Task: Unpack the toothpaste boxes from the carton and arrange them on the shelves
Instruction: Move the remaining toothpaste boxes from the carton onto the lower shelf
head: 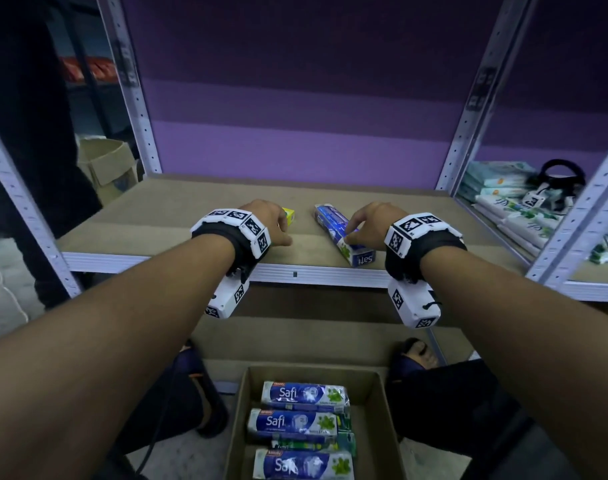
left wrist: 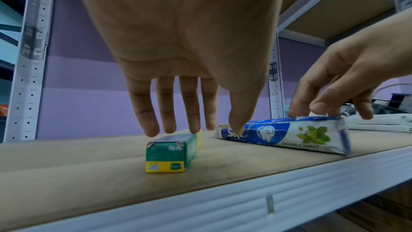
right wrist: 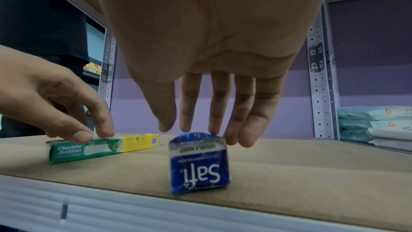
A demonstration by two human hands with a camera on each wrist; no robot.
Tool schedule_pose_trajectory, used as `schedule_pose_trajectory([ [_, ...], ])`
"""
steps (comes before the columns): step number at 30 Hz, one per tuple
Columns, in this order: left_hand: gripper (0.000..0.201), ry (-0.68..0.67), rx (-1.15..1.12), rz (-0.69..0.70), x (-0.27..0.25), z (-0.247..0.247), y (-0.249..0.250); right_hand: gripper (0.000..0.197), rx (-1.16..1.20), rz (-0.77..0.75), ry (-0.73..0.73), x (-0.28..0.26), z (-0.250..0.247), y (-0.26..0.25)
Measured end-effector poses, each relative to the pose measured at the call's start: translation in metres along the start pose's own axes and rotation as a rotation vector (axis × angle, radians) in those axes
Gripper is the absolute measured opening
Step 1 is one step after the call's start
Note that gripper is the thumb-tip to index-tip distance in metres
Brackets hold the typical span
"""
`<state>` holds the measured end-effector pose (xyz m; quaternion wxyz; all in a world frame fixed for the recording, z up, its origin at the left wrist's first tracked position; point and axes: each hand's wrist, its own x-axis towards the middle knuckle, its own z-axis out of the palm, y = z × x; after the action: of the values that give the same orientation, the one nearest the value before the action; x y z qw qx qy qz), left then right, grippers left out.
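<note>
On the brown shelf board [head: 178, 220] lie two toothpaste boxes. My left hand [head: 278, 226] [left wrist: 207, 128] hangs over a green and yellow box [head: 290, 216] [left wrist: 171, 149] [right wrist: 102, 147], straight fingertips touching its top. My right hand [head: 356, 233] [right wrist: 189, 128] [left wrist: 334, 98] rests its straight fingertips on a blue Safi box [head: 328, 218] [left wrist: 285, 135] [right wrist: 198, 165], which lies endwise near the front edge. Neither hand wraps a box. Below, the open carton [head: 238, 431] holds several more Safi boxes [head: 302, 394].
Grey perforated uprights [head: 136, 109] [head: 469, 116] frame the bay, with a purple wall behind. Stacked wipe packs [head: 503, 206] and a black strap [head: 560, 174] fill the shelf to the right. A person in dark clothes [head: 29, 133] and a cardboard box [head: 105, 164] are at the left.
</note>
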<state>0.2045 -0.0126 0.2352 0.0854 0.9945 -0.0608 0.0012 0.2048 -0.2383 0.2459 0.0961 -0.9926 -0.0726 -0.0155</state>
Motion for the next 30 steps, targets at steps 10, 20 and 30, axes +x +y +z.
schedule_pose_trajectory([
  [10,0.028,-0.048,-0.089,0.207,-0.057,-0.004,0.020,0.013,0.113,-0.027,-0.057,-0.054,-0.011,0.004],
  [20,0.026,-0.212,-0.160,0.242,-0.079,0.034,0.019,0.015,0.160,-0.030,-0.261,-0.071,0.040,0.014],
  [30,0.019,-0.497,-0.218,0.151,-0.078,0.138,-0.007,0.011,0.143,-0.041,-0.534,-0.073,0.148,0.015],
])
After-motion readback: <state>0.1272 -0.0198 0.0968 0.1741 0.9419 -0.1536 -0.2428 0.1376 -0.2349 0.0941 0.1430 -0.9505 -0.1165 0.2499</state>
